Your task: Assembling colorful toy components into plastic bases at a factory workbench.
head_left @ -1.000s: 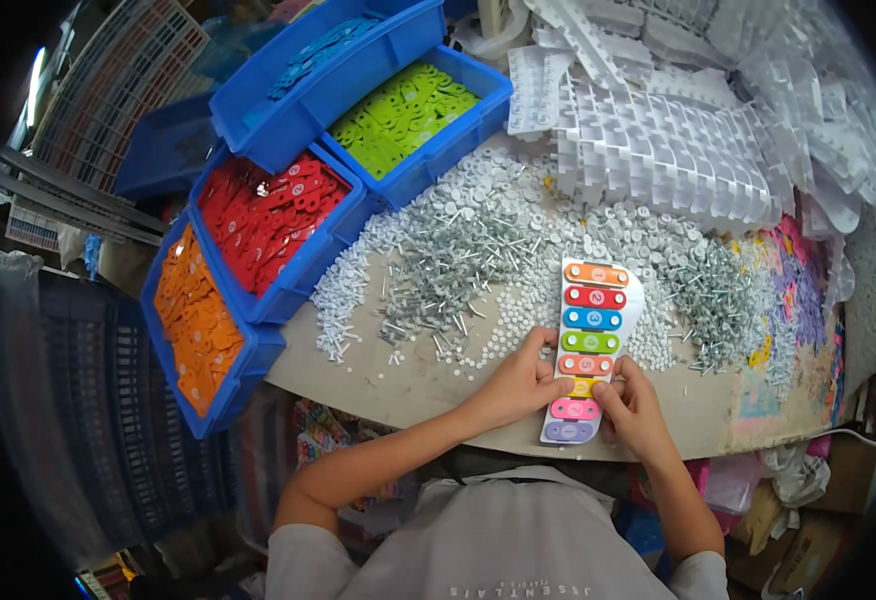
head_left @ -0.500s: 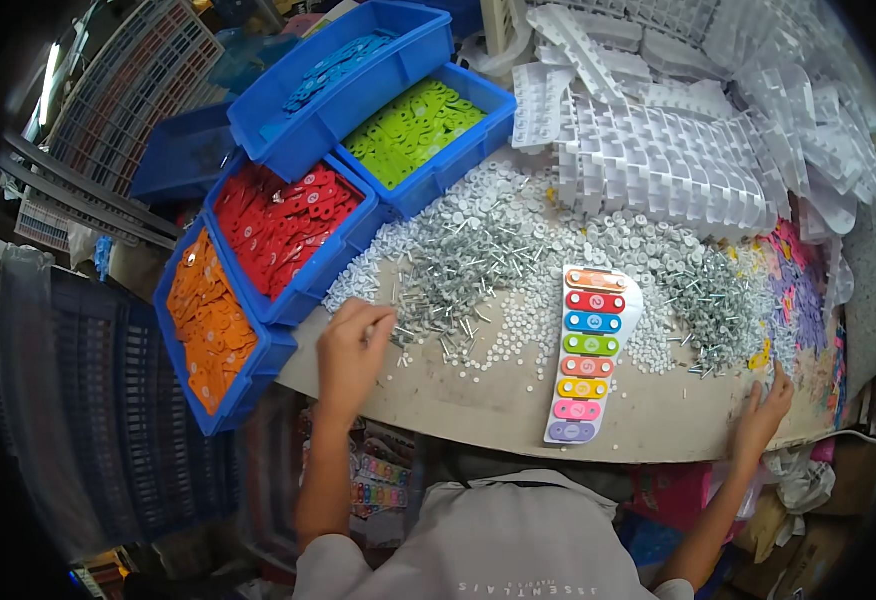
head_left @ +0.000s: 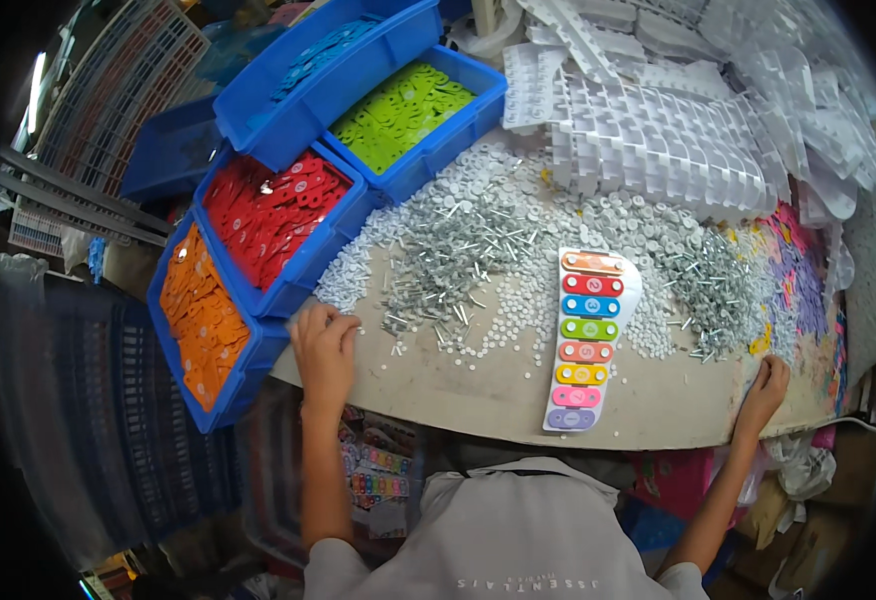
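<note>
A toy xylophone (head_left: 631, 290) stands out on the table: a white base with a column of coloured bars, orange at the far end, purple nearest me. White round caps sit on the ends of most bars. My left hand (head_left: 325, 355) is by the table edge, left of the toy, next to a heap of small white pieces (head_left: 343, 283); its fingers are curled together, and what they hold, if anything, is hidden. Over at the right, my right hand (head_left: 764, 393) rests near the table edge with fingers bent together, close to yellow and purple pieces (head_left: 761, 340). Its contents cannot be made out.
Blue bins hold orange (head_left: 203, 320), red (head_left: 276, 215), green (head_left: 403, 115) and blue bars (head_left: 328, 55) at the left. Metal pins (head_left: 448, 255) and white caps lie heaped mid-table. White plastic bases (head_left: 658, 150) are piled behind. A second pin heap (head_left: 708, 305) lies right.
My left hand has moved left and slightly down, away from the metal pins toward the bins. My right hand's fingers have drawn closer together. The whole view has shifted a little.
</note>
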`<control>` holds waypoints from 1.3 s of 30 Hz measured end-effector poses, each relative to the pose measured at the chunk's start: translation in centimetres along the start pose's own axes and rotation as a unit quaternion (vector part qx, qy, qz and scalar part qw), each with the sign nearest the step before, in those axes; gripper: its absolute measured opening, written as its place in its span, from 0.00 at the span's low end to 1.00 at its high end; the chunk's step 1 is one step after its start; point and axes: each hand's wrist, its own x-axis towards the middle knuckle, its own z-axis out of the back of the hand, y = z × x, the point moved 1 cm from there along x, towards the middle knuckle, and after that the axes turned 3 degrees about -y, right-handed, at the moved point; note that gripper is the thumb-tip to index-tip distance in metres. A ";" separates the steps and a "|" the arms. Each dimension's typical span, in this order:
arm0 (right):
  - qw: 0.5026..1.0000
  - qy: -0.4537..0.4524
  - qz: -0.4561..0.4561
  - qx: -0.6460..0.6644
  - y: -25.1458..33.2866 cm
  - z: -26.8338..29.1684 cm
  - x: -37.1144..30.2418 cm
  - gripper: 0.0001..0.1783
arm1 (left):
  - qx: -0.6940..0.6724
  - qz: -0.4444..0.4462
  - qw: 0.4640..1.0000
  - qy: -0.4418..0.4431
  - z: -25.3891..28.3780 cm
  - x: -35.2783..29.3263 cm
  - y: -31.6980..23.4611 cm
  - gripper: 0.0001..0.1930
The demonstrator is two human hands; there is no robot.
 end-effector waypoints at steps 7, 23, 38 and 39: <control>0.994 -0.093 -0.017 0.058 5.6 0.7 -0.6 0.06 | 0.068 -0.043 0.997 0.017 0.4 -0.2 -0.6 0.03; 0.875 0.184 0.188 0.406 23.5 2.0 -8.4 0.15 | -0.643 0.272 0.619 0.360 -3.5 -4.6 -15.3 0.07; 0.742 0.463 -0.187 0.447 23.0 0.9 -7.9 0.10 | -0.507 0.153 0.729 0.434 -5.3 -3.2 -17.1 0.25; 0.744 0.462 -0.187 0.446 23.0 0.9 -7.5 0.10 | -0.491 0.148 0.717 0.471 -5.4 -3.1 -17.1 0.29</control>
